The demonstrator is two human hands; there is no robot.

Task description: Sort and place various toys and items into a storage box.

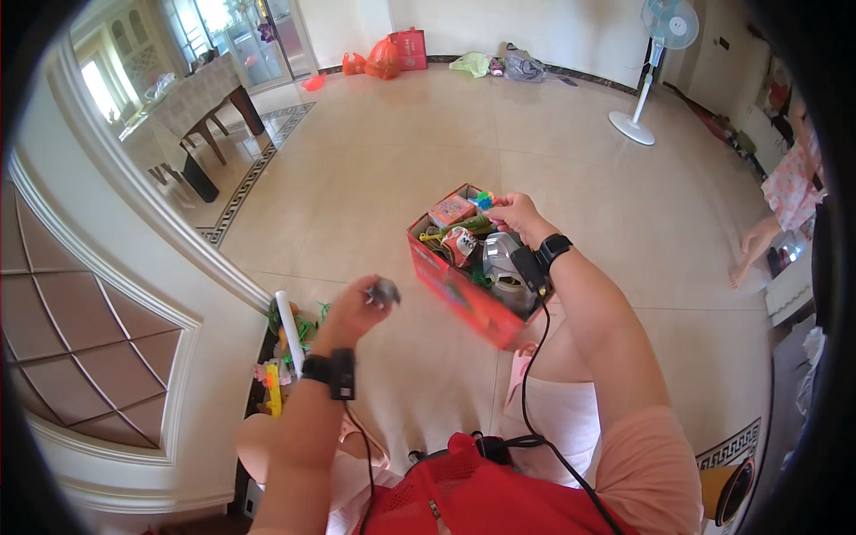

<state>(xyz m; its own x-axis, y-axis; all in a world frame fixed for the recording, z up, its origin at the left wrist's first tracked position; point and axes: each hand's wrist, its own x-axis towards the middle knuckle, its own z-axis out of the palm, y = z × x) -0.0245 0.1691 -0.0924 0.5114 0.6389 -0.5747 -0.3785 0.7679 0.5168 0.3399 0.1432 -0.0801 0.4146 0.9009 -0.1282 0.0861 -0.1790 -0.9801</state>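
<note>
My left hand [349, 313] is raised over the floor, its fingers closed around a small grey object [386, 291], blurred and partly hidden. Left of that hand, a white tube [289, 331] and a yellow plastic toy [273, 390] lie among small items by the wall. A red cardboard box [461, 294] sits tilted in view before me, full of mixed things. At its far end my right hand [518, 212] pinches a small blue and green plastic toy [483, 199]. Inside are a pink printed carton [451, 211], a red and white packet [460, 244] and a clear plastic container [500, 257].
A standing fan [635, 124] is at the far right. Red plastic bags [383, 59] and a grey bag [523, 65] rest along the far wall. Another person's leg [756, 244] shows at right. A covered table [194, 93] stands at left. Black cables [535, 361] run from my wrists.
</note>
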